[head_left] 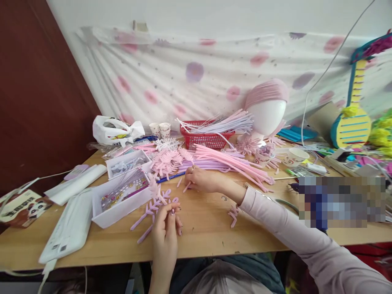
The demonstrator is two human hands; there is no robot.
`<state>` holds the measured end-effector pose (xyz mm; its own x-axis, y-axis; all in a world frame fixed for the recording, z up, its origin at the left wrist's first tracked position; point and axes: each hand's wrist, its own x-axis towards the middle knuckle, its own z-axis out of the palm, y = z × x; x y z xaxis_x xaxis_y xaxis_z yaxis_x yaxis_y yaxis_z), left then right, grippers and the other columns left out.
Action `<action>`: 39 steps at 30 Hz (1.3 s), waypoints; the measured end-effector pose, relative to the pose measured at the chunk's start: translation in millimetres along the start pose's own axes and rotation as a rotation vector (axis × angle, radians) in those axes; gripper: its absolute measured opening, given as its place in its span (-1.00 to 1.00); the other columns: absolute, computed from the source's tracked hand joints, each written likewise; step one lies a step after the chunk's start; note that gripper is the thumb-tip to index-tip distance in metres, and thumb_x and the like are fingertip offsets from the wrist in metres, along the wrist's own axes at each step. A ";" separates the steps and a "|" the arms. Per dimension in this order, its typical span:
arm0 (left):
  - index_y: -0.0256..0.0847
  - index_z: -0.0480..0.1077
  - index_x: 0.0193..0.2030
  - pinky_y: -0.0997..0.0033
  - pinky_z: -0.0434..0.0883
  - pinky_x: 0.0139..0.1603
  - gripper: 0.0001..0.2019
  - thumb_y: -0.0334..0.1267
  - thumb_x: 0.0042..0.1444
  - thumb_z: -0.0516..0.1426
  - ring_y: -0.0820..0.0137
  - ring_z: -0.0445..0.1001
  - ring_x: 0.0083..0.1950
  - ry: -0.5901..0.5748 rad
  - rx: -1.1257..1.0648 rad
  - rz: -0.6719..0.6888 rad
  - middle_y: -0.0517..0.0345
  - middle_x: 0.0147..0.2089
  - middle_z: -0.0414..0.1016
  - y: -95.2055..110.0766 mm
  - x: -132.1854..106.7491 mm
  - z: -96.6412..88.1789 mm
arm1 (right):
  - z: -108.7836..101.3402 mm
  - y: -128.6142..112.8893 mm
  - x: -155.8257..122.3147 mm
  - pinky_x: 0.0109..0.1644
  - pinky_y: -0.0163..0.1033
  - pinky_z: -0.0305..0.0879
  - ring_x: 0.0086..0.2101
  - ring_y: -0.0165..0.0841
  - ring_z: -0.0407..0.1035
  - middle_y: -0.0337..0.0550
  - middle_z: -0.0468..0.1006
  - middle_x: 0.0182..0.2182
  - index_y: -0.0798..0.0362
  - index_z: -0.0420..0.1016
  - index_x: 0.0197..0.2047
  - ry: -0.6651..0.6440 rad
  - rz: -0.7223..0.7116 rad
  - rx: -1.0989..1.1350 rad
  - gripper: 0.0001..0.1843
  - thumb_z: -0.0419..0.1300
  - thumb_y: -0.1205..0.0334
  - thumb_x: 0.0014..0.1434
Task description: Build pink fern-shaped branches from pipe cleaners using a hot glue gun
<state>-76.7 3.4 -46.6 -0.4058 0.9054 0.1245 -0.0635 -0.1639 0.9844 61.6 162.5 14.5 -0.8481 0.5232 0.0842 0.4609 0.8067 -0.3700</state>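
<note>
My left hand point(167, 228) is closed near the front of the table, thumb pressed to the forefinger. A pink pipe-cleaner sprig point(155, 188) with leaf-like loops rises from behind its forefinger; the gripped end is hidden. Lavender pipe-cleaner sprigs point(150, 210) lie beside and partly behind this hand. Farther back, my right hand point(199, 179) rests low over the table with curled fingers, at a short pink pipe-cleaner piece point(186, 187). Another short pink piece point(179, 182) lies just left of it. Some bent pink pieces point(233, 215) lie below my right wrist.
Pink pipe cleaners point(226, 161) and a heap of pink sprigs point(168, 161) lie behind my hands. A red basket point(203, 141) holds pale stems. White boxes point(99, 212) with beads stand left. A white head form point(266, 116) stands at the back; a blurred patch point(341, 202) is right.
</note>
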 end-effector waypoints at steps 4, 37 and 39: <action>-0.25 0.45 -0.13 0.48 0.33 -0.50 -0.73 -0.14 0.16 0.06 0.47 0.29 -0.53 0.014 0.101 0.028 0.17 -0.45 0.39 -0.7 -1.6 -1.6 | 3.0 -8.2 -7.8 -0.07 -0.15 0.19 -0.25 -0.25 0.33 0.01 0.48 -0.31 0.17 0.50 -0.41 0.080 0.111 0.073 -0.79 0.11 0.61 0.03; -0.11 0.49 -0.01 0.43 0.43 -0.25 -0.68 -0.26 0.06 0.25 0.41 0.43 -0.30 -0.404 0.384 0.487 0.12 -0.23 0.48 34.2 -24.4 55.1 | 35.7 -65.8 -150.4 -0.31 -0.33 0.09 -0.44 -0.48 0.24 -0.27 0.42 -0.47 0.11 0.48 -0.38 0.419 0.381 1.710 -0.66 0.40 0.02 -0.06; -0.12 0.53 -0.10 0.46 0.42 -0.28 -0.78 -0.29 0.08 0.23 0.42 0.44 -0.33 -0.354 0.327 0.498 0.14 -0.30 0.51 33.9 -25.6 57.0 | 38.1 -69.0 -150.8 -0.29 -0.32 0.11 -0.44 -0.46 0.23 -0.28 0.39 -0.49 0.09 0.46 -0.40 0.475 0.367 1.613 -0.63 0.36 -0.06 -0.02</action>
<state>-16.5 -3.0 -9.3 0.0108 0.8353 0.5497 0.3541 -0.5173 0.7791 147.7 17.5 -7.9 -0.4839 0.8718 -0.0762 -0.3619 -0.2786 -0.8896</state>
